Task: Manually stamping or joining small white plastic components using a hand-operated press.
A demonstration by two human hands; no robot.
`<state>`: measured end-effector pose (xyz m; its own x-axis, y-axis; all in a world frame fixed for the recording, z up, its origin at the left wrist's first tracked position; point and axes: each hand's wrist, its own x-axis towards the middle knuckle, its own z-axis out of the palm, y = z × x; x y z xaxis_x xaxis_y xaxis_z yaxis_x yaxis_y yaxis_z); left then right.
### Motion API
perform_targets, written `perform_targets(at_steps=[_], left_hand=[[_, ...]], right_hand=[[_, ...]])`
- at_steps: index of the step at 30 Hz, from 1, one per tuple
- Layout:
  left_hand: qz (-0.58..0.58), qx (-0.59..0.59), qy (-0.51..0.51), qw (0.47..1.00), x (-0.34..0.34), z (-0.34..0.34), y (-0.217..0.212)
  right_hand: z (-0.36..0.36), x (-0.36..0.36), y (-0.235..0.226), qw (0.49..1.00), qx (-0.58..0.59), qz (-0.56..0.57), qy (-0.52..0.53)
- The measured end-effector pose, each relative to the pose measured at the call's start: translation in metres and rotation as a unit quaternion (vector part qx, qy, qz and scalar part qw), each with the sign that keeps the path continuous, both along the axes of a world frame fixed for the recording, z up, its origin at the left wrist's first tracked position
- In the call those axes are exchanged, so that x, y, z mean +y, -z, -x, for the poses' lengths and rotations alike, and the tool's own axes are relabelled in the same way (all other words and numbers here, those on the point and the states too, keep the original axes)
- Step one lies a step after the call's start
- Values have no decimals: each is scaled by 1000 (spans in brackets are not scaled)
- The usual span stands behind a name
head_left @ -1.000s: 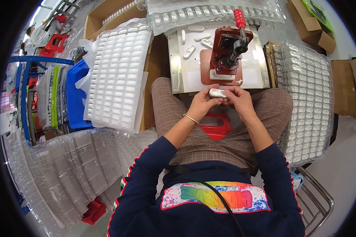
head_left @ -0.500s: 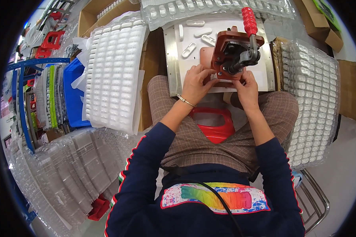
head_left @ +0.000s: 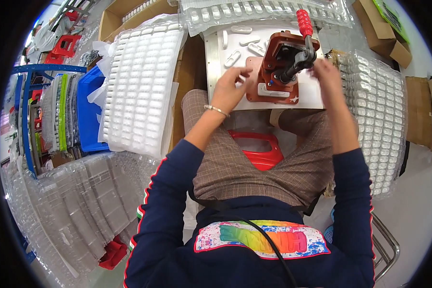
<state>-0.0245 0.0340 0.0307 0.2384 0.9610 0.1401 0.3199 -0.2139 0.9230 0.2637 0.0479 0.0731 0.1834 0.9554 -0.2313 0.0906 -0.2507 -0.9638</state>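
Observation:
A reddish-brown hand press [head_left: 270, 60] with a black plunger and a lever with a red ribbed grip [head_left: 304, 23] stands on the white work board. In its base, below the plunger, lies a white oblong plastic piece [head_left: 273, 91]. My left hand [head_left: 230, 90] hovers just left of the base, thumb and fingers apart, with nothing visible between them. Beside the lever's lower joint, on the right, is my right hand [head_left: 329, 79]; motion smears its fingers, so their grip is unclear. Several loose white oblong pieces [head_left: 233, 58] lie on the board behind and left of the press.
Stacked white blister trays [head_left: 141, 91] stand at left, next to a blue bin [head_left: 90, 115]. Filled clear trays [head_left: 379, 120] rise at right; another tray [head_left: 269, 10] lies behind the board [head_left: 309, 98]. Below the board, between my legs, is a red stool [head_left: 261, 156].
Both hands have left the front of the press base, exposing the white piece in it. My left hand moved slightly left, my right hand up and right toward the lever.

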Motion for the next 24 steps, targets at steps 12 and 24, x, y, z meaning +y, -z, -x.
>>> perform_targets(at_steps=[12,24], left_hand=[[176,-389,144,893,78,-66,-95],[208,-362,114,902,86,-78,-65]], right_hand=[[101,-56,-179,926,-153,-288,-189],[89,-72,-84,711,-386,-539,-234]])
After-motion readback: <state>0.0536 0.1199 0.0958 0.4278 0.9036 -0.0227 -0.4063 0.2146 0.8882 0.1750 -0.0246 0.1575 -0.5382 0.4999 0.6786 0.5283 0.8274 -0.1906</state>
